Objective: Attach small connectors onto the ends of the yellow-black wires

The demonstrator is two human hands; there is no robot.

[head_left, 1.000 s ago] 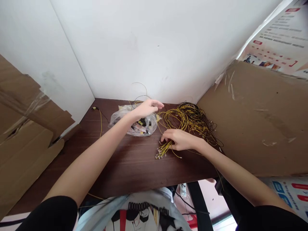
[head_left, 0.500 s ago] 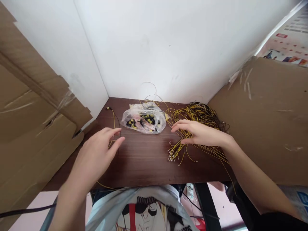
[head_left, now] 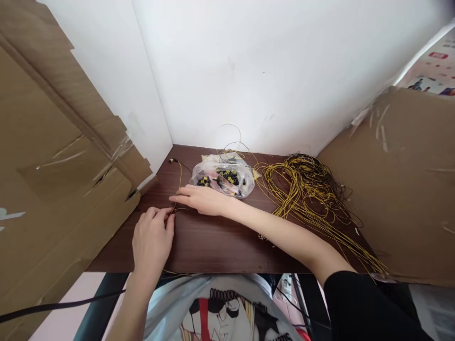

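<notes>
My left hand (head_left: 153,234) is low at the left of the brown table, its thumb and fingertips pinched on a thin yellow-and-black cable (head_left: 180,175). The cable runs up to a small black and yellow connector (head_left: 173,160) on the tabletop. My right hand (head_left: 201,199) reaches across, palm down, its fingers just above the left fingertips and over the cable. Whether it grips the cable is hidden. Behind the right hand lies a clear plastic bag (head_left: 245,173) of black and yellow connectors.
A big tangle of yellow and black cables (head_left: 287,189) covers the table's right side, with loose white-tipped ends (head_left: 262,237) near the front. Cardboard panels (head_left: 398,189) stand left and right, a white wall (head_left: 249,85) behind. The brown table (head_left: 213,246) ends close to my shirt.
My right hand has moved left from above the cable tangle to beside my left hand. My left thumb and fingers have closed on the cable. The view has shifted slightly.
</notes>
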